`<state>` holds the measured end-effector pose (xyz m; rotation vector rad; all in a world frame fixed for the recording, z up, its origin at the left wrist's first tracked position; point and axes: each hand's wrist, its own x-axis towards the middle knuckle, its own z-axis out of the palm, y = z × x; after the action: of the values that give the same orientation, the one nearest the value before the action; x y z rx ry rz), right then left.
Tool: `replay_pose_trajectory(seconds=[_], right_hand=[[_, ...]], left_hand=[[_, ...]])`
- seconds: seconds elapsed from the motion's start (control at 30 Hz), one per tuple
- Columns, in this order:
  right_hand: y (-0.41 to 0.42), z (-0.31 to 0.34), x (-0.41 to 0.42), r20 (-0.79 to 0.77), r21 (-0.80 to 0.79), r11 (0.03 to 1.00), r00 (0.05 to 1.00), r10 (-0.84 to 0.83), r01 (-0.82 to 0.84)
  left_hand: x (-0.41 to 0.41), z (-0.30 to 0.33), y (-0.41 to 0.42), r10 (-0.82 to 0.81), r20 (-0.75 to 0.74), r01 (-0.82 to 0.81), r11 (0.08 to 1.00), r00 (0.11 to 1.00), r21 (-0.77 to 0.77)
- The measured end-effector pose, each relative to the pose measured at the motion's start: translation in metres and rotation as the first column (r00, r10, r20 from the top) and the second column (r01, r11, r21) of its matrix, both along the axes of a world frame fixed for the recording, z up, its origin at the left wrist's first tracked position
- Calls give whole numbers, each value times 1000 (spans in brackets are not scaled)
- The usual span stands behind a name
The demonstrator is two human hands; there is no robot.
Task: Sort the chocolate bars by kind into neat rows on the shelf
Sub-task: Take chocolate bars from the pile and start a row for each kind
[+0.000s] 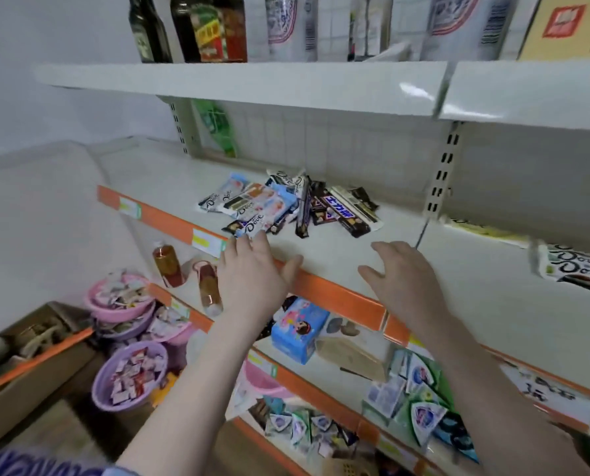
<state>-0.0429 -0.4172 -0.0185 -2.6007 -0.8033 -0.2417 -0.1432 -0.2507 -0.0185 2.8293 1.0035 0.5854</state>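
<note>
A jumbled heap of chocolate bars lies on the white shelf (338, 249). Pale blue and white Dove bars (252, 204) make up its left side, dark Snickers bars (341, 209) its right. My left hand (252, 273) hovers open at the shelf's orange front edge, its fingertips touching the nearest Dove bar (249, 228). Over the bare shelf to the right of the heap, my right hand (403, 273) is open and holds nothing. More Dove bars (575, 269) lie on the neighbouring shelf section at the far right.
Bottles (207, 29) and pouches stand on the shelf above. Lower shelves hold drink bottles (168, 266), a blue box (298, 333) and packets. Pink and purple basins of sweets (130, 376) sit at lower left. An upright (439, 176) splits the shelf sections.
</note>
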Motion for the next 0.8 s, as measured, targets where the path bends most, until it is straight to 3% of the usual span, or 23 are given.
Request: replay_pose_trajectory(seconds=[0.37, 0.53, 0.8], right_hand=[[130, 4, 63, -112, 122, 991, 993, -44, 58], [166, 0, 72, -159, 79, 992, 984, -86, 100], [192, 1, 71, -235, 145, 950, 943, -237, 275]], left_hand=[[88, -8, 143, -23, -124, 22, 1000, 992, -8], [114, -3, 167, -165, -312, 145, 986, 936, -85], [134, 17, 182, -301, -401, 273, 954, 865, -128]])
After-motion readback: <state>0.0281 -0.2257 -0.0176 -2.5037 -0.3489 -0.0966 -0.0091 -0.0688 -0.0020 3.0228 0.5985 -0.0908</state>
